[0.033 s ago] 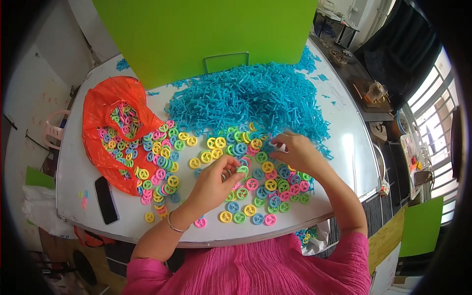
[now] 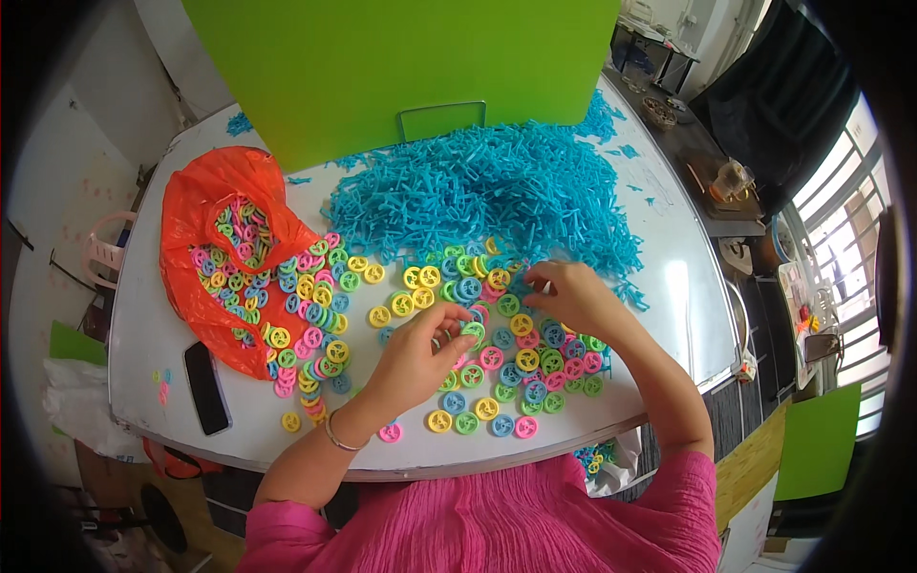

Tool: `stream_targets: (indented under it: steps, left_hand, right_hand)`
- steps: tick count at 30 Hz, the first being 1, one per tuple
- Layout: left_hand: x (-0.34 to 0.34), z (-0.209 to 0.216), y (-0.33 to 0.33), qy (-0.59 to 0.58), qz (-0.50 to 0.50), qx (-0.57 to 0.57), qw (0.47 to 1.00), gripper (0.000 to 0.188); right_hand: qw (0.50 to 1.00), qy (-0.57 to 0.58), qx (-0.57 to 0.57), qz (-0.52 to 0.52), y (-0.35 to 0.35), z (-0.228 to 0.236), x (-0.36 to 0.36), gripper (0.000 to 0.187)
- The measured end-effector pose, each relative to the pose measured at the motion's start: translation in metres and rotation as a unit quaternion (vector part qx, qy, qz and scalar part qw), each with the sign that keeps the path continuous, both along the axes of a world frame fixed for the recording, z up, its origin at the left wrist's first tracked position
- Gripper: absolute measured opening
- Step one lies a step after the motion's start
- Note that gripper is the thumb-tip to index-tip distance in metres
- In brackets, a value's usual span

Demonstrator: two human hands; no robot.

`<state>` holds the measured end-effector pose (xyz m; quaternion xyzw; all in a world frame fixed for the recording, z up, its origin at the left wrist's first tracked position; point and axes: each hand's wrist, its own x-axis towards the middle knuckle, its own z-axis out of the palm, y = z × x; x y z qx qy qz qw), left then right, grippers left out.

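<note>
Dozens of small, multicoloured, spoked plastic wheels (image 2: pixel 487 409) lie loose on the white bench (image 2: pixel 688 329). The left hand (image 2: pixel 420 349) pinches a green wheel (image 2: pixel 473 331); slightly farther, the right hand (image 2: pixel 578 298) bunches its fingertips, whether on anything I cannot tell. Behind spreads a heap of thin blue plastic pieces (image 2: pixel 478 186).

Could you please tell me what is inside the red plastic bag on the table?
Through the opening of the red bag, small plastic wheels in pink, yellow, green and blue can be seen. Any deeper ones are covered by the top ones and the bag's folds.
</note>
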<state>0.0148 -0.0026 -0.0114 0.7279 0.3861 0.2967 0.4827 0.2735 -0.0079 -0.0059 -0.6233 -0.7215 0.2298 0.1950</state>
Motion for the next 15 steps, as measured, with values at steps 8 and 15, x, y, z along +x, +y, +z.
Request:
stream_targets:
  steps: [8,15]
  left_hand:
    - [-0.007,-0.004,0.007,-0.172,-0.022,-0.234,0.957,0.02]
    - [-0.002,-0.007,0.0,-0.302,-0.067,-0.408,0.859,0.018]
  right_hand:
    - [0.931,0.338,-0.138,-0.024,-0.015,0.039,-0.014,0.049]
    - [0.919,0.334,-0.173,0.117,-0.032,0.03,-0.039,0.058]
